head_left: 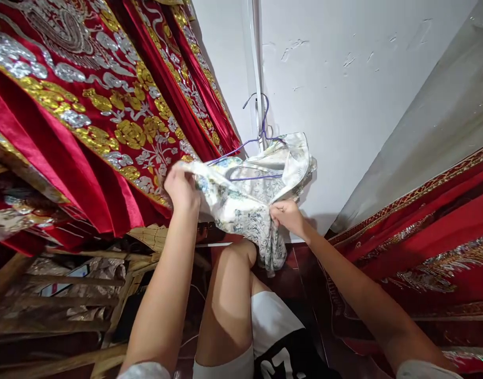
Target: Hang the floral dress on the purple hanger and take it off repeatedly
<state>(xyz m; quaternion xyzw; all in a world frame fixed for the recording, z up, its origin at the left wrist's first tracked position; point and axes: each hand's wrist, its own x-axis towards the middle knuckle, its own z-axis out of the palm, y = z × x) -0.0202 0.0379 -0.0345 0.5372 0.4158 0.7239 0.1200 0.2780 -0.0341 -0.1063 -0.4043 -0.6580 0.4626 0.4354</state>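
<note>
A white garment with a blue-green floral print (pixel 241 210) hangs on a thin purple wire hanger (pixel 264 118) against the white wall. My left hand (pixel 181 187) is closed on the garment's edge at the left and pulls it out sideways; it is slightly blurred. My right hand (pixel 287 215) pinches the front edge of the same garment lower down, near its middle. Between the hands the neck opening gapes, and the hanger's lower bar shows through it. The garment's lower part hangs bunched beneath my right hand.
Red drapes with gold and silver embroidery (pixel 130 126) hang at the left. More red embroidered cloth (pixel 434 247) is at the right. A wooden slatted bench or rack (pixel 79 281), with a phone-like object (pixel 65 279), stands low on the left. The white wall (pixel 328 95) is ahead.
</note>
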